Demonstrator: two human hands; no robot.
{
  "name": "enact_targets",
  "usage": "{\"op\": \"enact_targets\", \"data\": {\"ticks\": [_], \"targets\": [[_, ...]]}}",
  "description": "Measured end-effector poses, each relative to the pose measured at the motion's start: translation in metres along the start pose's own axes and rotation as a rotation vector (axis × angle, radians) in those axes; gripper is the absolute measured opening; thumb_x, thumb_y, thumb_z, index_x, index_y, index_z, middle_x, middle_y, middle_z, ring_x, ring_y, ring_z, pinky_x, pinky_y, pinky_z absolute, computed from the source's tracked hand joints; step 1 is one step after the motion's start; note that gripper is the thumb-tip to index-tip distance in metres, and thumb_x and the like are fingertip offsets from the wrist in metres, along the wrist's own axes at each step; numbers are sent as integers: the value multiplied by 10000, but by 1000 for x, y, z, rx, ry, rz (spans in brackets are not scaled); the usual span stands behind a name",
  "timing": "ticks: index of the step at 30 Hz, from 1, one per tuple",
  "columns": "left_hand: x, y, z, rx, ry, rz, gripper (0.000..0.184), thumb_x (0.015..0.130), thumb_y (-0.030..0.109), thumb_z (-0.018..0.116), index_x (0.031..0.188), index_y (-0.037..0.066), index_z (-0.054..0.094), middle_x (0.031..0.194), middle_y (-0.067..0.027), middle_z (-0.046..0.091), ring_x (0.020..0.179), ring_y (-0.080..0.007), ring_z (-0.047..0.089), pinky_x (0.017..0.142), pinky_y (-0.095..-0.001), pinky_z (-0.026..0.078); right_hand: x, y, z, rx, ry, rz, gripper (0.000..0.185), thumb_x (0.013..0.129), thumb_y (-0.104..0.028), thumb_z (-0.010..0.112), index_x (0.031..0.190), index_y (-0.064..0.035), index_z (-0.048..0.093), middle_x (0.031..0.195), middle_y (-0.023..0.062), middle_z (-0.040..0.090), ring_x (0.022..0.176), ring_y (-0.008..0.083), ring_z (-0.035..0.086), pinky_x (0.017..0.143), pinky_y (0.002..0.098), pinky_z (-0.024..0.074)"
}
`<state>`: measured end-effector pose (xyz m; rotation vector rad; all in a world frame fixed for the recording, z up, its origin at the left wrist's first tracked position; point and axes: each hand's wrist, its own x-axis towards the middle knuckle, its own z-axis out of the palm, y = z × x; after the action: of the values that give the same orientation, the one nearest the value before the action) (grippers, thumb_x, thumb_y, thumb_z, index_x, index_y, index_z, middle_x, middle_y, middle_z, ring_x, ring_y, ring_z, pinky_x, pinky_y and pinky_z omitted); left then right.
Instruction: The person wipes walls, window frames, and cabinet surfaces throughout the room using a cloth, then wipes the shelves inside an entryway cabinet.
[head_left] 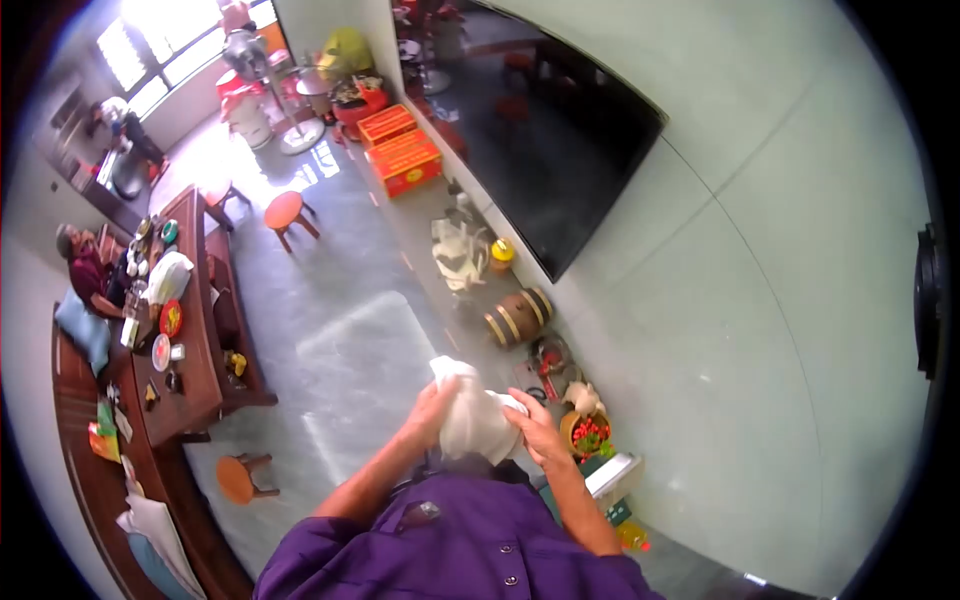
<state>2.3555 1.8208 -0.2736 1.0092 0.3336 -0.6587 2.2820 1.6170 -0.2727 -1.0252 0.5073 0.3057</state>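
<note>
A crumpled white cloth [470,425] hangs between my two hands, in front of the purple shirt I wear. My left hand [430,410] is closed round its left side, and part of the cloth sticks up above the fingers. On the other side, my right hand [538,430] pinches a bunched upper corner, thumb and fingers pressed together. The cloth sags in the middle, and its lower edge reaches down to my shirt front.
A long wooden table [205,370] stands at left, where a seated person [90,265] sits behind it. Stools [285,210] stand on the grey floor. Along the right wall are a television [550,130], red boxes [405,160], a small barrel [520,317] and a basket [585,435].
</note>
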Motion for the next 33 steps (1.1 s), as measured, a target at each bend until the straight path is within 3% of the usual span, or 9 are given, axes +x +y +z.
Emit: {"op": "enact_targets", "data": {"ticks": [2, 3, 4, 7, 11, 14, 24, 29, 33], "targets": [[11, -11, -4, 66, 30, -64, 313, 1017, 315, 547, 1191, 57, 583, 1030, -55, 677, 887, -149, 665, 780, -334, 574, -2, 7, -8, 79, 48, 53, 549, 949, -23, 602, 1447, 19, 374, 1267, 91, 580, 1100, 162, 587, 946, 284, 480], [4, -7, 4, 12, -85, -36, 306, 1016, 313, 551, 1188, 64, 591, 1021, -49, 678, 877, -143, 662, 768, -324, 571, -3, 14, -12, 70, 25, 35, 573, 950, -39, 596, 1463, 6, 345, 1296, 90, 560, 1139, 175, 567, 960, 307, 474], [-3, -2, 13, 129, -77, -26, 407, 1011, 362, 520, 1232, 22, 566, 1075, -54, 620, 955, -145, 600, 813, -319, 508, -4, 20, -14, 73, -3, 53, 570, 952, -56, 596, 1462, 2, 349, 1297, 89, 559, 1148, 178, 563, 969, 314, 468], [-11, -5, 20, 152, -99, 41, 312, 1008, 313, 571, 1183, 59, 609, 1014, -29, 673, 873, -115, 648, 759, -307, 563, 1, 33, -19, 24, -83, 122, 550, 967, -149, 580, 1457, -18, 368, 1313, 89, 551, 1186, 185, 541, 1014, 344, 437], [-35, 7, 24, 263, -130, 122, 371, 949, 258, 638, 1221, 18, 561, 1097, -43, 602, 1010, -130, 562, 881, -309, 479, 0, 39, -2, 85, -149, 75, 512, 988, -269, 590, 1408, -15, 443, 1300, 83, 569, 1173, 188, 559, 995, 343, 468], [-45, 11, 14, 310, -130, 122, 383, 920, 215, 681, 1223, 15, 559, 1101, -47, 603, 1029, -132, 558, 897, -312, 475, -6, 29, 17, 346, -187, 286, 473, 995, -280, 584, 1376, -18, 480, 1278, 93, 588, 1154, 194, 579, 977, 330, 490], [-48, 14, -26, 111, -128, 98, 411, 926, 226, 674, 1260, 21, 548, 1156, -50, 601, 1079, -139, 553, 935, -326, 466, 15, 36, 25, 126, 17, 117, 462, 967, -82, 590, 1398, -19, 434, 1252, 106, 601, 1123, 205, 590, 980, 353, 489], [-63, 44, -57, 136, -57, 198, 439, 936, 244, 670, 1292, 29, 532, 1158, -43, 619, 1041, -118, 581, 887, -302, 499, 51, 57, 67, -47, -135, 200, 353, 1003, -193, 555, 1321, -41, 538, 1202, 68, 632, 1064, 192, 611, 940, 343, 498], [-65, 74, -110, 177, 69, 303, 445, 939, 261, 654, 1280, 6, 525, 1123, -52, 624, 1035, -119, 579, 884, -300, 499, 77, 73, 130, -101, -253, 329, 383, 1025, -279, 520, 1332, -48, 530, 1216, 88, 635, 1061, 206, 620, 936, 368, 509]]}}
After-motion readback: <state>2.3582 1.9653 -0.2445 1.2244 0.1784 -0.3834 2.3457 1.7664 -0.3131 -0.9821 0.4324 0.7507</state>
